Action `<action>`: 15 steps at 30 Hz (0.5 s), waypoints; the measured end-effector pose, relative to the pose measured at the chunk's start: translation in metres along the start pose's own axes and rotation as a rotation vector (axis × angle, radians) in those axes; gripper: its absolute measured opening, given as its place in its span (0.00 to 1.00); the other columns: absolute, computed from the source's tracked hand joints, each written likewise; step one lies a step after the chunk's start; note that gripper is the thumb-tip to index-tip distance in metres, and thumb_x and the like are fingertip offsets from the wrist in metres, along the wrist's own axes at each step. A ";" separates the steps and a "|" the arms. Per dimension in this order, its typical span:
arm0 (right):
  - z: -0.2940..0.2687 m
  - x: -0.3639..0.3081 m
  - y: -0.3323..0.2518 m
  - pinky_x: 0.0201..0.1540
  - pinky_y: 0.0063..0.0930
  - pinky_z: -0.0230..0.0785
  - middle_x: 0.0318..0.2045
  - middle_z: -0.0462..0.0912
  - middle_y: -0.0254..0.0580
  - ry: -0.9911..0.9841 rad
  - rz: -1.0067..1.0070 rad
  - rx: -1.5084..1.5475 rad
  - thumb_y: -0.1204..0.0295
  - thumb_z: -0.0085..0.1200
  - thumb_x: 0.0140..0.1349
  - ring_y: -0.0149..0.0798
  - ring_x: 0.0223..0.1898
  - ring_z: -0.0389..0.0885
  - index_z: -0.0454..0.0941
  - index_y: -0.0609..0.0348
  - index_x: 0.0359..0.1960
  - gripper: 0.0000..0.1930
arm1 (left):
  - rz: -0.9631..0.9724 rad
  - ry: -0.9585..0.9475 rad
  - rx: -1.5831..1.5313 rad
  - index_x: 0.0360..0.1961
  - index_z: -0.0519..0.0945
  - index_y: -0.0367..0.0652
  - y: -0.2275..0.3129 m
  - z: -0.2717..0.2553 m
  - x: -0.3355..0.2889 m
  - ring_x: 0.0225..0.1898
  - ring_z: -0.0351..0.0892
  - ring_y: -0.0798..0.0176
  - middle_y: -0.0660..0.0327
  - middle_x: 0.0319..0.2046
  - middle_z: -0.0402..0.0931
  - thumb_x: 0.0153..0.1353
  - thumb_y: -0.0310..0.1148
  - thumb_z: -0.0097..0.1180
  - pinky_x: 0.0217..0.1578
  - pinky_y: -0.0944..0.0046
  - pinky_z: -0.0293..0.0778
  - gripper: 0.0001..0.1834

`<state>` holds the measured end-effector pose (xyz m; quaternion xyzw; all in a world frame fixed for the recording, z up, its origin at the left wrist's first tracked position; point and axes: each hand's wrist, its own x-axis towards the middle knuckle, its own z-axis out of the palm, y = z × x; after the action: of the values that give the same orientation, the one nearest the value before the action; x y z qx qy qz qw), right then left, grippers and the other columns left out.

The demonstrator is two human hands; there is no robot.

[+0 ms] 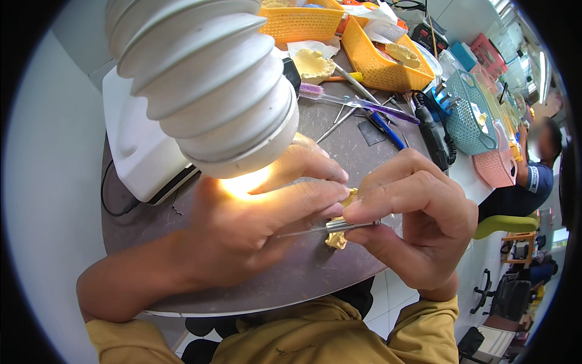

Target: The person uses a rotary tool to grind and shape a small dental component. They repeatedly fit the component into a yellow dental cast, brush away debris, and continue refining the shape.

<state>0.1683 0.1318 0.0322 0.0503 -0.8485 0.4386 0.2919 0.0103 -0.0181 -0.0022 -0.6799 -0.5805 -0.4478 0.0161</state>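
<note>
The person's right hand (418, 212) held a slim silver metal tool (347, 225), its thumb and fingers clamped together on the shaft, a thin end running left beneath the left hand (267, 209). The left hand lay palm down and its fingers reached the tan cast piece (335, 240); the fingertips met its upper edge, though whether they were shut on it could not be told, as the hand hid the grip. The cast piece was in front of the person over the table (285, 282), between the two hands, partly covered by the tool and the fingers. A ribbed white hose (206, 79) hung over the left hand, with bright light falling on the skin below its mouth. Left of the hose stood a white machine (142, 142). Beyond the hands lay a purple toothbrush (364, 104), a blue pen (388, 130) and a black handpiece (431, 133), with yellow baskets (382, 64) behind them and a teal basket (470, 115) to the right
</note>
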 end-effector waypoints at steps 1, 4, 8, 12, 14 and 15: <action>0.000 0.000 0.001 0.36 0.25 0.70 0.29 0.84 0.42 0.006 0.011 0.011 0.85 0.70 0.47 0.36 0.33 0.80 0.84 0.64 0.32 0.10 | -0.014 0.026 -0.031 0.41 0.87 0.39 -0.001 0.001 -0.001 0.43 0.82 0.52 0.55 0.45 0.84 0.52 0.25 0.70 0.46 0.56 0.78 0.13; -0.002 -0.001 0.001 0.37 0.24 0.69 0.29 0.83 0.41 0.030 0.022 -0.055 0.84 0.70 0.47 0.35 0.33 0.79 0.84 0.65 0.31 0.10 | -0.048 0.076 -0.039 0.40 0.88 0.39 0.003 0.003 0.001 0.41 0.83 0.52 0.54 0.44 0.84 0.52 0.24 0.70 0.44 0.57 0.78 0.12; -0.002 -0.003 0.002 0.36 0.23 0.67 0.28 0.82 0.41 0.065 0.066 -0.079 0.83 0.69 0.48 0.33 0.33 0.77 0.84 0.64 0.31 0.09 | -0.020 0.025 -0.011 0.40 0.88 0.39 0.007 0.003 0.002 0.40 0.82 0.53 0.54 0.44 0.84 0.54 0.24 0.69 0.42 0.58 0.77 0.11; -0.011 -0.012 0.016 0.34 0.19 0.65 0.30 0.77 0.38 0.088 0.066 0.121 0.79 0.68 0.54 0.30 0.31 0.73 0.83 0.63 0.36 0.09 | 0.026 0.013 0.023 0.40 0.87 0.38 -0.004 0.004 0.001 0.38 0.81 0.55 0.54 0.44 0.84 0.53 0.25 0.71 0.40 0.58 0.77 0.12; -0.021 -0.020 0.019 0.33 0.18 0.65 0.32 0.74 0.37 0.219 0.041 0.201 0.74 0.67 0.58 0.29 0.32 0.70 0.82 0.62 0.40 0.10 | -0.039 -0.007 0.031 0.42 0.86 0.37 -0.001 0.004 -0.001 0.37 0.81 0.57 0.53 0.44 0.84 0.53 0.25 0.71 0.39 0.60 0.77 0.14; -0.026 -0.026 0.018 0.33 0.17 0.65 0.32 0.72 0.36 0.314 0.025 0.208 0.71 0.67 0.60 0.29 0.32 0.69 0.81 0.61 0.42 0.11 | -0.101 -0.022 0.021 0.44 0.85 0.37 0.000 0.005 -0.001 0.37 0.81 0.58 0.53 0.44 0.83 0.53 0.24 0.72 0.38 0.61 0.78 0.15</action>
<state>0.1950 0.1589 0.0167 0.0007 -0.7432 0.5299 0.4085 0.0134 -0.0160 -0.0059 -0.6543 -0.6190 -0.4345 -0.0056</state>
